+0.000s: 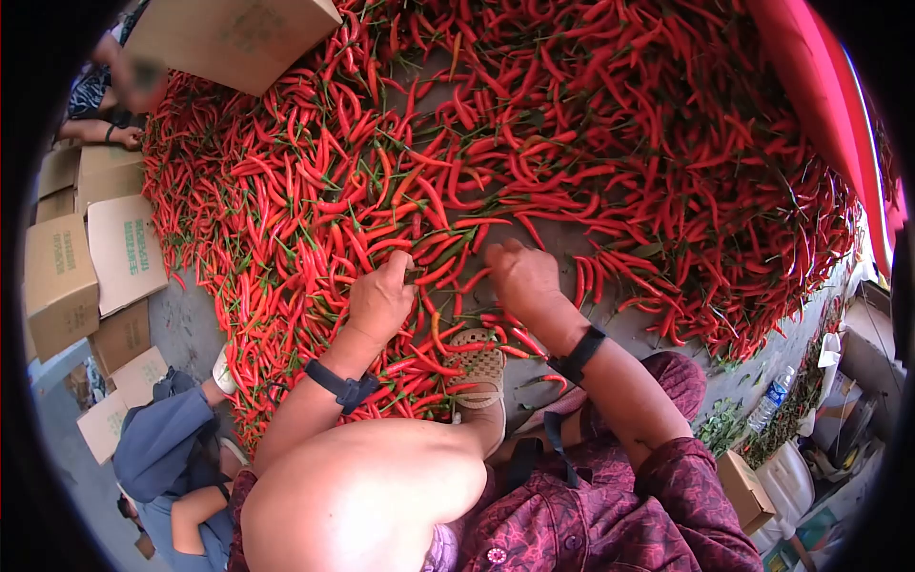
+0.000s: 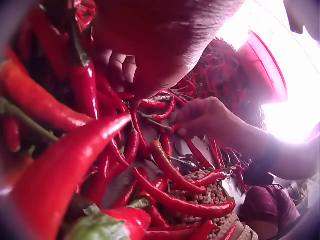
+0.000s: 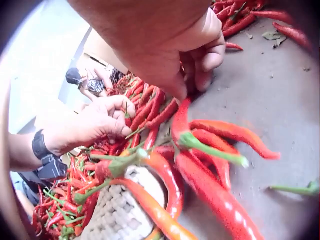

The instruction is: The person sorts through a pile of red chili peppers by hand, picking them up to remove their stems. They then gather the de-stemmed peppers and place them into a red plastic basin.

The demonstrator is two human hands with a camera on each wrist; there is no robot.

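Observation:
Red chili peppers (image 1: 315,191) with green stems lie in a wide, dense heap before me. My left hand (image 1: 379,297) is over the near part of the heap; in the right wrist view its thumb and forefinger pinch a small red chili (image 3: 128,120) with the stem showing. To the right, my right hand (image 1: 526,278) hovers low over the grey floor with its fingers curled. In the right wrist view its fingertips pinch the end of a red chili (image 3: 181,119). Several loose chilies (image 3: 215,195) lie just below that hand, beside a woven shoe (image 3: 122,210).
Cardboard boxes (image 1: 62,276) stand at the left, and another box (image 1: 229,43) sits at the heap's far edge. Other people are at the left, one in blue trousers (image 1: 167,439). A water bottle (image 1: 770,398) lies at the right. Red cloth (image 1: 820,105) hangs at the upper right.

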